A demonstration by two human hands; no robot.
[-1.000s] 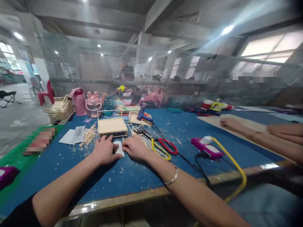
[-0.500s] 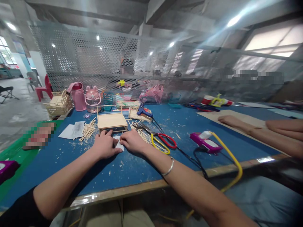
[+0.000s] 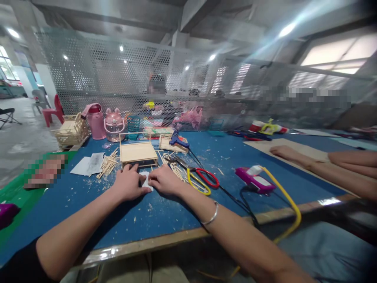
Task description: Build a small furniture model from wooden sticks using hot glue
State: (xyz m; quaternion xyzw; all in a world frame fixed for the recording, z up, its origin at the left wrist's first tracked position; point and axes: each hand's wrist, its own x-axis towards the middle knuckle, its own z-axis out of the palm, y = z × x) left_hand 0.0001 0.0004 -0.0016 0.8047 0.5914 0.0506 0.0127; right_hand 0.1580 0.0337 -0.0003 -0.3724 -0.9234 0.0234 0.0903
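Pressing lightly at a small white piece of paper (image 3: 147,183) on the blue tabletop (image 3: 118,228), the two bare hands nearly meet; the left hand (image 3: 129,184) has its fingers loosely spread, thumb by the paper's left edge; the right hand (image 3: 165,180) has its fingertips drawn together at the right edge, though whether they pinch something thin I cannot tell. Just beyond stands a pale wooden stick frame with a flat panel (image 3: 139,152); its panel and thin rails look already joined, while the paper lies flat in front, apparently not fixed to anything; how much is left cannot be judged from this view. Loose pale wooden sticks (image 3: 108,164) lie left of the frame, seemingly unused; to the right rest scissors with red and yellow handles (image 3: 193,170); behind them lies a blue glue gun (image 3: 179,141).
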